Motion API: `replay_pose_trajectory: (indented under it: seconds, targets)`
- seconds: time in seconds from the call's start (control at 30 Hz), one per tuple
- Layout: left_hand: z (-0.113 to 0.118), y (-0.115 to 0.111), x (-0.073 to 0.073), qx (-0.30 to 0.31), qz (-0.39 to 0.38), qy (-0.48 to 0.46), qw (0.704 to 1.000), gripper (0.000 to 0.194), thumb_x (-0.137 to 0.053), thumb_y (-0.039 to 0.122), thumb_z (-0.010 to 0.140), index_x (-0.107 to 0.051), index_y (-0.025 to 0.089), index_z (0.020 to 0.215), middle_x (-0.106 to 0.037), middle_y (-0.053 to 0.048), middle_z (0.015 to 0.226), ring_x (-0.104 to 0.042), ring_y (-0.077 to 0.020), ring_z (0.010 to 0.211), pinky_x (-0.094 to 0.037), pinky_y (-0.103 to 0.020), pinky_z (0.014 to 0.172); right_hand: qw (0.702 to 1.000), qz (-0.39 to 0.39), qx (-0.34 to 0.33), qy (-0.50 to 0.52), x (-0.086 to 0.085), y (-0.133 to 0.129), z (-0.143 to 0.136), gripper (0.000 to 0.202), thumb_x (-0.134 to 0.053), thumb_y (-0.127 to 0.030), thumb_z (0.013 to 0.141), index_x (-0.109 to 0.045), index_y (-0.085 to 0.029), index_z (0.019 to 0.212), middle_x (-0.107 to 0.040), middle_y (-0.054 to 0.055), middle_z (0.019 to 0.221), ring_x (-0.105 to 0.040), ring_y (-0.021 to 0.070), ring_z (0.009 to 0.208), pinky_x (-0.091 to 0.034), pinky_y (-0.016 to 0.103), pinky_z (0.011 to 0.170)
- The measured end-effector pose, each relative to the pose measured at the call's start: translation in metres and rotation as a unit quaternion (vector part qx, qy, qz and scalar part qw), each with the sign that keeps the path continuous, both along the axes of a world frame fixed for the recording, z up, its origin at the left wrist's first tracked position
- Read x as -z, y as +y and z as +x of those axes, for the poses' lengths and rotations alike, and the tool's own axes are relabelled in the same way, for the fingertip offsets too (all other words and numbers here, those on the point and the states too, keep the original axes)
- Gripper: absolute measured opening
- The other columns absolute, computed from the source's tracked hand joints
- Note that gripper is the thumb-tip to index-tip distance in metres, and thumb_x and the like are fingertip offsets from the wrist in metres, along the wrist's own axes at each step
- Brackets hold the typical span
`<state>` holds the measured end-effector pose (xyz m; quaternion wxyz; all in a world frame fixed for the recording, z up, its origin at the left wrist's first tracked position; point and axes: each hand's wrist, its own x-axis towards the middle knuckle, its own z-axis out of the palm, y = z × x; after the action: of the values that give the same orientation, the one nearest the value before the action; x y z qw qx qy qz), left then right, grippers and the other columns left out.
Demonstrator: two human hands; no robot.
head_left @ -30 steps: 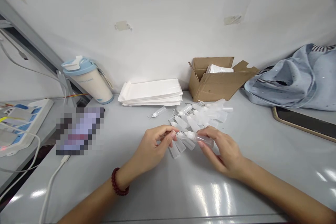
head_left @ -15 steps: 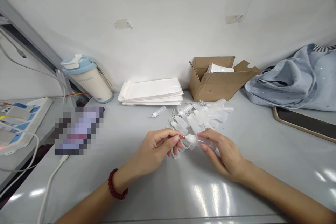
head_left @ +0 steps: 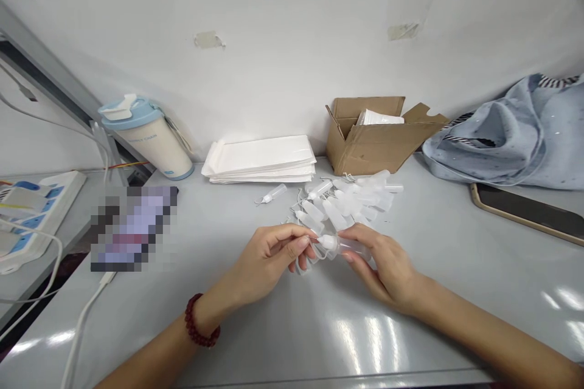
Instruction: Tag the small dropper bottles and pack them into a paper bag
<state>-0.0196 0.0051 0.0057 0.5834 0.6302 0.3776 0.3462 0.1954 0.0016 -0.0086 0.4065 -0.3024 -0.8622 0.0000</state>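
Observation:
Between the fingers of my right hand [head_left: 381, 261] lies a small translucent squeeze bottle [head_left: 353, 247], tilted nearly flat, its white nozzle [head_left: 327, 242] pointing left. My left hand [head_left: 278, 255] is closed in a pinch just off the nozzle's tip, on a thin pin-like piece [head_left: 316, 238] mostly hidden by the fingers. A pale loop of strap curves below the nozzle. Behind and partly under my hands is a pile of similar bottles [head_left: 335, 213], several with thin straps. One single bottle [head_left: 274, 193] lies apart to the left of the pile.
Against the wall stand a stack of white envelopes [head_left: 260, 158], an open cardboard box [head_left: 369, 149] and a cream tumbler [head_left: 157, 146]. On the right are a blue cloth bag [head_left: 506, 140] and a phone [head_left: 529, 211]; a blurred-out phone [head_left: 137, 228] and power strip [head_left: 43, 219] sit left.
The whole view has shifted slightly, so everything appears a little further left. Both hands keep the same grip, with the nozzle still at my left fingertips.

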Motion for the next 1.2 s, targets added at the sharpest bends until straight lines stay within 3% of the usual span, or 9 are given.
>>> replay_pose_trajectory:
  seconds: [0.37, 1.2]
  targets:
    - [-0.0011, 0.0001, -0.0001, -0.006, -0.002, 0.013, 1.0, 0.025, -0.05, 0.03, 0.09, -0.069, 0.016, 0.097, -0.066, -0.004, 0.075, -0.057, -0.0112, 0.061, -0.047, -0.025, 0.057, 0.998, -0.057, -0.014, -0.022, 0.0016, 0.0005, 0.0018, 0.02, -0.039, -0.018, 0.094, -0.047, -0.017, 0.112, -0.059, 0.004, 0.074, -0.055, 0.014, 0.062, -0.048, 0.024, 0.052]
    - [0.0, 0.0007, 0.0007, -0.005, -0.013, 0.0, 1.0, 0.022, -0.05, 0.026, 0.091, -0.069, 0.016, 0.096, -0.065, -0.002, 0.073, -0.055, -0.0093, 0.06, -0.045, -0.023, 0.058, 0.997, -0.063, -0.026, -0.029, 0.0018, -0.0021, 0.0031, 0.022, -0.042, -0.013, 0.092, -0.047, -0.014, 0.113, -0.06, 0.007, 0.079, -0.055, 0.0146, 0.065, -0.047, 0.025, 0.053]
